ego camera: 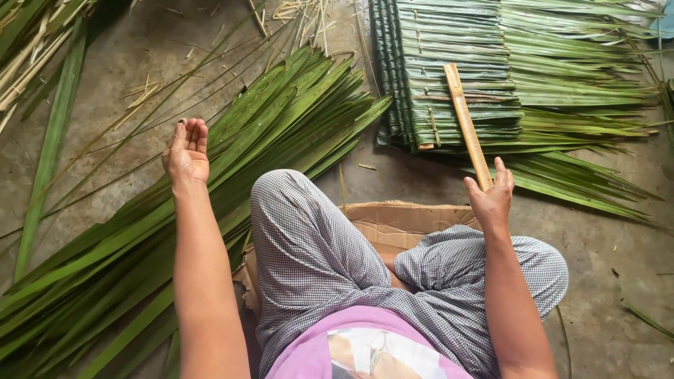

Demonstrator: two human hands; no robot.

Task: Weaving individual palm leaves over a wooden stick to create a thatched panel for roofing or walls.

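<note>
Right hand (491,196) fingers pinch the near end of a flat tan bamboo slat (466,125); the slat runs away from the person, its far end over the stack of folded green palm-leaf panels (449,63). Left hand (187,151) is palm-up, fingers loosely together, holding nothing, hovering over the loose pile of long green palm leaves (281,119). Bare grey concrete floor (611,245) lies to the right of the knees; brown cardboard sheet (400,221) sits under the legs, between pile and stack.
</note>
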